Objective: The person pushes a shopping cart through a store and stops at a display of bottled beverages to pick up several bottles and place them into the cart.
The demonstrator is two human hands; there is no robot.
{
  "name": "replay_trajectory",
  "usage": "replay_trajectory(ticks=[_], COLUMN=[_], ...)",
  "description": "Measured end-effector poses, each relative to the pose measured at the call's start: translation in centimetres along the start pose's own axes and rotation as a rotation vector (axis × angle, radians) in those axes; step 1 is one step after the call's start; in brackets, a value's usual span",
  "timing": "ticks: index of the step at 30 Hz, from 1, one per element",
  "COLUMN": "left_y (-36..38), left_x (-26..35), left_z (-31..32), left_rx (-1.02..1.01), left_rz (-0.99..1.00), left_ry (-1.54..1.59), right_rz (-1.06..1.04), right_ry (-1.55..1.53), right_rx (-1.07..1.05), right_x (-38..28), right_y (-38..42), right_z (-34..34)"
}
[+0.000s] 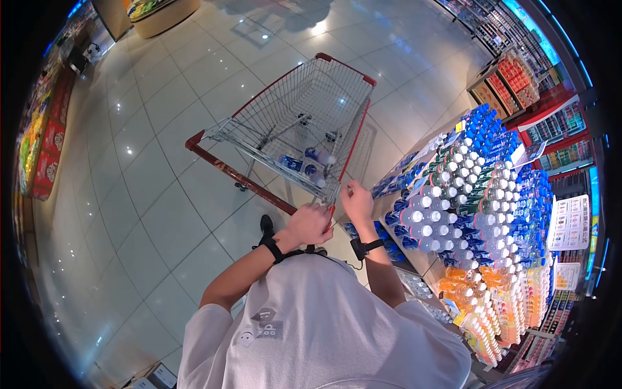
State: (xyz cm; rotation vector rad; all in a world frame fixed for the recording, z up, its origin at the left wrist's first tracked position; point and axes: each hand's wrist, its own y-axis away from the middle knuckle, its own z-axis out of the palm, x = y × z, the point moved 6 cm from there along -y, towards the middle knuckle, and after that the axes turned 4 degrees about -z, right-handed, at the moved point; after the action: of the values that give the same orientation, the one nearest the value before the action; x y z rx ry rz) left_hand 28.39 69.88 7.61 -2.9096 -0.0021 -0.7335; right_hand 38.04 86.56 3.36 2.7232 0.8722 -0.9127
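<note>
My left hand [310, 225] is wrapped round the right end of the red handle [243, 178] of a wire shopping cart [278, 107]. My right hand [357, 201] hovers just right of the cart's near corner, its fingers loosely curled with no object visible in them. Inside the cart, near the handle end, lie several clear bottles with blue labels, among them a bottle [319, 155] on its side. Beyond them the basket's wire floor shows. Each wrist wears a black band.
To my right rises a large display of bottled drinks [447, 214], with blue-capped, white-capped and orange bottles [466, 292]. Red shelves [564, 129] stand behind it. A colourful goods stand [48, 142] is on the far left. Pale tiled floor [155, 181] surrounds the cart.
</note>
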Motion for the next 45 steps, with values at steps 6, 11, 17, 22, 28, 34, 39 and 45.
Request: replay_trajectory(ticks=[6, 11, 17, 22, 28, 34, 39, 45], left_y=[-0.5, -0.8, -1.0, -1.2, -1.4, -1.3, -1.0, -1.1], left_x=[0.0, 0.3, 0.7, 0.8, 1.6, 1.4, 0.9, 1.6], left_z=[-0.1, -0.2, -0.2, -0.6, -0.8, -0.8, -0.5, -0.8], left_rx=[0.018, -0.003, 0.013, -0.021, 0.028, 0.051, 0.010, 0.060], left_rz=[-0.006, -0.010, -0.024, -0.064, 0.012, -0.020, -0.069, -0.038], left_ry=[0.031, 0.053, 0.051, -0.006, 0.039, 0.016, 0.002, -0.005], right_rz=[0.105, 0.260, 0.429, 0.633, 0.797, 0.675, 0.531, 0.574], right_ry=[-0.048, -0.084, -0.015, -0.011, 0.013, 0.198, 0.408, 0.475], right_rx=[0.050, 0.112, 0.279, 0.374, 0.660, 0.813, 0.803, 0.783], right_x=[4.4, 10.1, 17.1, 23.2, 26.2, 29.2, 31.7, 35.2], right_y=[3.7, 9.1, 16.3, 22.4, 26.6, 27.8, 27.3, 25.3], right_z=[-1.6, -2.5, -5.4, -10.4, -19.1, -25.8, -29.4, -32.7])
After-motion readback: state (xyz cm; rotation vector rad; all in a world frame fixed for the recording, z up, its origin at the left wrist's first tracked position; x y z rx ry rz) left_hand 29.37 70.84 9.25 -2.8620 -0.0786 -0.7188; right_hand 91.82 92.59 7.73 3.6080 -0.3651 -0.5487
